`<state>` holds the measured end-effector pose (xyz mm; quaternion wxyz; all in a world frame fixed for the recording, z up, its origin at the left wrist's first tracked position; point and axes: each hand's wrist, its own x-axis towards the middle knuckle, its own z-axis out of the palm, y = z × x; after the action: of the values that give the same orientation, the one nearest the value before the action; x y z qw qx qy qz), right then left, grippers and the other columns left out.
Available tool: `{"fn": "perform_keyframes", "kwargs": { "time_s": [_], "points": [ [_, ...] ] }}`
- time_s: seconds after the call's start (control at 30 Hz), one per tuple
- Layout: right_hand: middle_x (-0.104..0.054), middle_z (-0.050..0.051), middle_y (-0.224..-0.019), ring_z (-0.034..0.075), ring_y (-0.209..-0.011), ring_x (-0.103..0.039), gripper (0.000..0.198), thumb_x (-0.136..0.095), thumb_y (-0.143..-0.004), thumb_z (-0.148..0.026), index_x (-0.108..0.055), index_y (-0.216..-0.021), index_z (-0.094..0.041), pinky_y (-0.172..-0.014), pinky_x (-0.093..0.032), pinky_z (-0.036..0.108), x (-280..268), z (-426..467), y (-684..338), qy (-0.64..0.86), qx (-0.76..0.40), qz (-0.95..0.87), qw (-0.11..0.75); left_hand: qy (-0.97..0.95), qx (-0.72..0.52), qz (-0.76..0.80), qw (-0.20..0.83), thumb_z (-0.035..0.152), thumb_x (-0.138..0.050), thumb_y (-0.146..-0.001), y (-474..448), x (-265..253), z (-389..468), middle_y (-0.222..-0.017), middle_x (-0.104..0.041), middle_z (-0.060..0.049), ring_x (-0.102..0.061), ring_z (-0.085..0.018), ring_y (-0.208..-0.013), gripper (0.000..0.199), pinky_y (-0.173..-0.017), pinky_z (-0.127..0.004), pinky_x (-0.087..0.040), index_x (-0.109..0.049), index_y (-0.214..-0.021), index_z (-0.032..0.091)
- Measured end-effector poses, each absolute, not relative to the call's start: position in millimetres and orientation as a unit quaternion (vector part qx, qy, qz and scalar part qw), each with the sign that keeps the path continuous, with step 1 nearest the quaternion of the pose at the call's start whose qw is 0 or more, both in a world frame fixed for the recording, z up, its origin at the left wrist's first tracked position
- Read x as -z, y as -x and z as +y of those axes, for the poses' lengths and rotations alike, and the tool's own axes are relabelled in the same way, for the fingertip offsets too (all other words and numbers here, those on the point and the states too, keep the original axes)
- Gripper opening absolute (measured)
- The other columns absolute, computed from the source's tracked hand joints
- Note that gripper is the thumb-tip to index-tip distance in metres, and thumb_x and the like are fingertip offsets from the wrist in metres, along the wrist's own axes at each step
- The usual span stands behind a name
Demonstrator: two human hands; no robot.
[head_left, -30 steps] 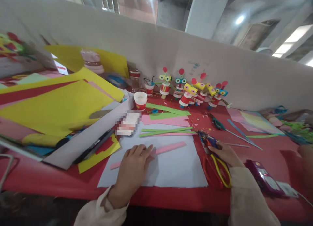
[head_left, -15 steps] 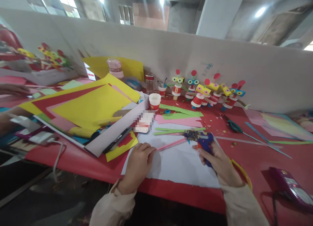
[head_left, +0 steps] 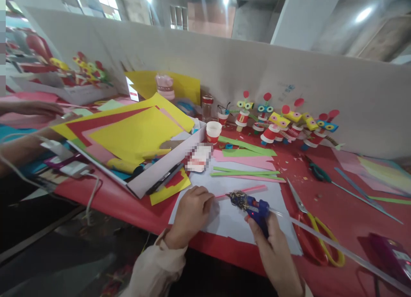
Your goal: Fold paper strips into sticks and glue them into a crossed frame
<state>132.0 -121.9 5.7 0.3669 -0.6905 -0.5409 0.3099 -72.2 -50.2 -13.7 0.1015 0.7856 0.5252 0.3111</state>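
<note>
My right hand (head_left: 272,241) is closed around the handle of a blue hot glue gun (head_left: 257,209), its dark, crusted nozzle pointing left. A long clear glue stick (head_left: 321,237) trails out of its back toward the lower right. The nozzle hovers at or just over a pink paper strip (head_left: 252,189); contact I cannot make out. My left hand (head_left: 194,211) is closed, its fingertips pressed on the strip's left end. Beneath both hands lies a white paper sheet (head_left: 224,224) on the red table (head_left: 237,250). Several green strips (head_left: 245,172) rest just beyond.
Scissors (head_left: 313,228) with yellow handles lie right of the sheet, dark green-handled pliers (head_left: 319,172) farther back. A box (head_left: 173,164) of coloured paper stands left. Several paper-cup figures (head_left: 272,130) line the partition. Another person's hand (head_left: 38,108) is at far left.
My right hand has drawn the glue gun down and left, bringing its nozzle near my left hand. The scissors and more of the pink strip now show. The view has shifted left.
</note>
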Motion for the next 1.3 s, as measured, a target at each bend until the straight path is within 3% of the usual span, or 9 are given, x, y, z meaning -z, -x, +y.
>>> {"fn": "perform_keyframes", "kwargs": {
  "time_s": [0.63, 0.97, 1.3],
  "points": [
    [-0.068, 0.008, -0.103, 0.024, -0.096, -0.064, 0.037, -0.04, -0.088, -0.051, -0.048, -0.111, -0.022, -0.078, -0.047, 0.032, -7, -115, -118, 0.705, -0.314, -0.561, 0.299, -0.797, -0.298, 0.518, 0.089, 0.009, -0.049, -0.081, 74, 13, -50, -0.082, -0.063, -0.004, -0.055, -0.019, -0.08, 0.023, -0.073, -0.033, -0.045, -0.068, -0.085, 0.02],
    [-0.069, 0.007, -0.086, 0.026, -0.079, -0.066, 0.032, -0.037, -0.089, -0.05, -0.048, -0.102, -0.023, -0.068, -0.045, 0.033, -11, -114, -120, 0.727, -0.258, -0.577, 0.269, -0.803, -0.292, 0.514, 0.074, 0.012, -0.048, -0.085, 75, 17, -50, -0.081, -0.063, -0.004, -0.055, -0.018, -0.078, 0.022, -0.071, -0.032, -0.045, -0.068, -0.083, 0.021],
    [-0.07, 0.008, -0.088, 0.027, -0.083, -0.066, 0.029, -0.038, -0.089, -0.045, -0.047, -0.104, -0.022, -0.069, -0.045, 0.033, -17, -112, -132, 0.733, -0.232, -0.576, 0.278, -0.8, -0.314, 0.506, 0.078, 0.018, -0.047, -0.086, 74, 18, -47, -0.083, -0.064, -0.005, -0.056, -0.02, -0.079, 0.022, -0.074, -0.034, -0.046, -0.069, -0.086, 0.02]
  ]
}}
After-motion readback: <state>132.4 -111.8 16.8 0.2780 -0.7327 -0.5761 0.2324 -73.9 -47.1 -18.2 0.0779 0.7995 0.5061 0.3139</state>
